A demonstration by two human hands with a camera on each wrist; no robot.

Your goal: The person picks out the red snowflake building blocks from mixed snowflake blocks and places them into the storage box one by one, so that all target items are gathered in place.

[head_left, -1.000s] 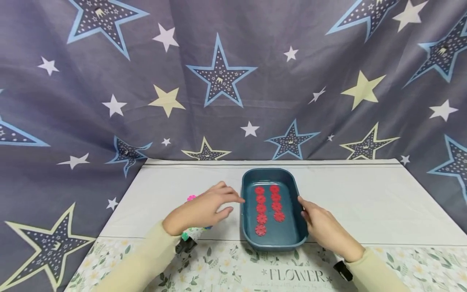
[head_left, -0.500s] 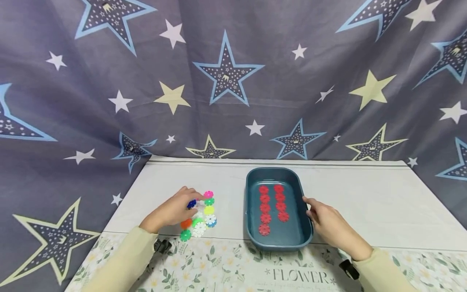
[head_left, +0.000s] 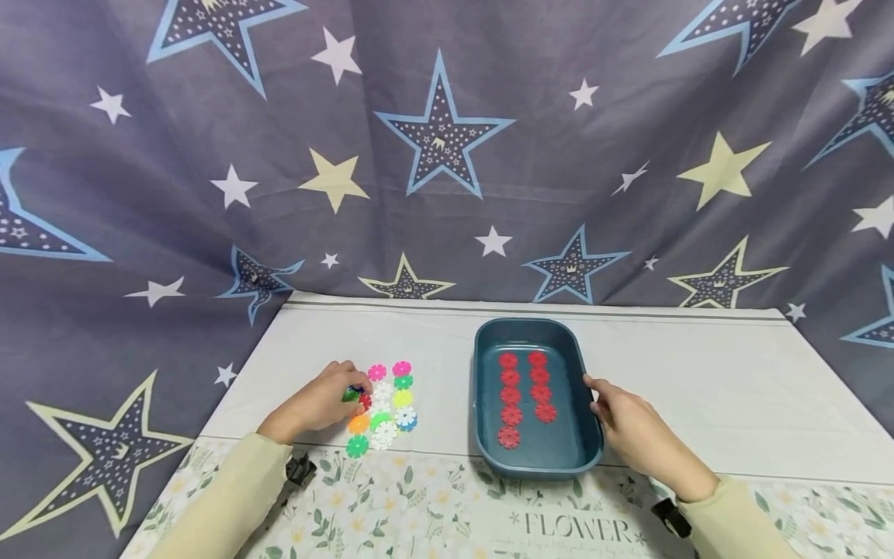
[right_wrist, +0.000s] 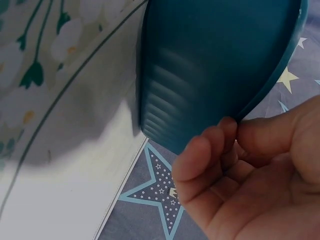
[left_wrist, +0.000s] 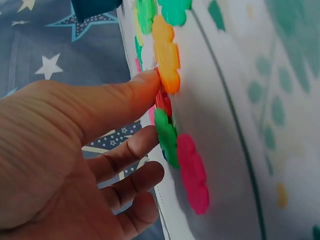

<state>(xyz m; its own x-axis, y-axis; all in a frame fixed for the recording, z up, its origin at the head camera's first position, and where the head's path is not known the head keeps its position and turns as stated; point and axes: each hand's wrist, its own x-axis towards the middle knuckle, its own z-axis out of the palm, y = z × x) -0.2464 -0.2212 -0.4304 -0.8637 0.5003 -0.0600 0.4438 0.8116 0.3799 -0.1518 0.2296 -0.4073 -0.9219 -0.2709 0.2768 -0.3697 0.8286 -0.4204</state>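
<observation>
My left hand [head_left: 327, 400] is over the left edge of a cluster of flower-shaped plastic discs. Its thumb and index finger pinch a red disc [left_wrist: 163, 101] lying among the others; the other fingers are loosely bent. Close by lie a green disc [left_wrist: 166, 137], a pink disc [left_wrist: 193, 173] and an orange disc [left_wrist: 167, 55]. My right hand [head_left: 639, 431] grips the right rim of a dark teal tray [head_left: 482, 435], thumb at the edge and fingers curled outside. Two columns of red discs [head_left: 511, 416] lie flat inside the tray.
The cluster also has white discs [head_left: 383, 435], a yellow disc [head_left: 403, 398] and pink ones at the back. A white table cover [head_left: 698, 388] with a floral front strip [head_left: 391, 512] lies beneath. Behind hangs a grey star-patterned curtain [head_left: 447, 233].
My left hand has moved left from beside the tray to the colored discs, uncovering most of them, and now reaches the red one. The right hand keeps its hold on the tray.
</observation>
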